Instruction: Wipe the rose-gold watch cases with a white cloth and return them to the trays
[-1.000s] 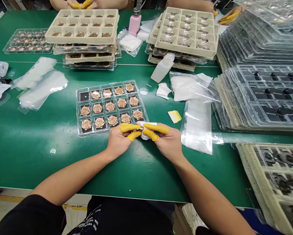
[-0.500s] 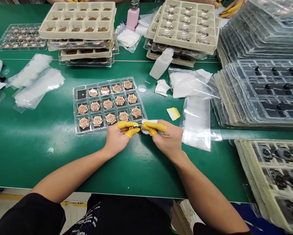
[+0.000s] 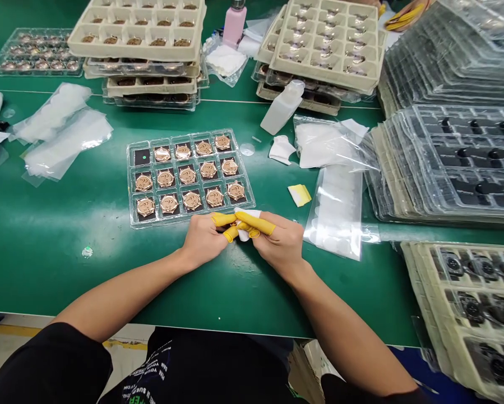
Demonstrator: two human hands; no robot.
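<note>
My left hand (image 3: 203, 237), with yellow finger cots on thumb and finger, pinches a thin watch case (image 3: 222, 228), which the fingers mostly hide. My right hand (image 3: 280, 241), also in yellow cots, is closed on a white cloth (image 3: 244, 234) and presses it against the watch case. Both sets of fingertips meet just in front of a clear plastic tray (image 3: 130, 193). Rose-gold watch cases (image 3: 192, 200) lie back up in its compartments. The far left compartment (image 3: 142, 157) holds no case, only a dark base with a green dot.
Stacked beige trays (image 3: 134, 50) stand at the back, beside a pink bottle (image 3: 234, 27). A white bottle (image 3: 282, 106) leans against another tray stack (image 3: 327, 78). Clear bags (image 3: 333, 213) and a yellow-white pad (image 3: 299, 195) lie rightward. Tall tray stacks (image 3: 457, 168) line the right edge.
My right hand has moved left and closer to my left hand, carrying the cloth over the watch case. The case, partly visible before, is now mostly covered. The view has shifted slightly.
</note>
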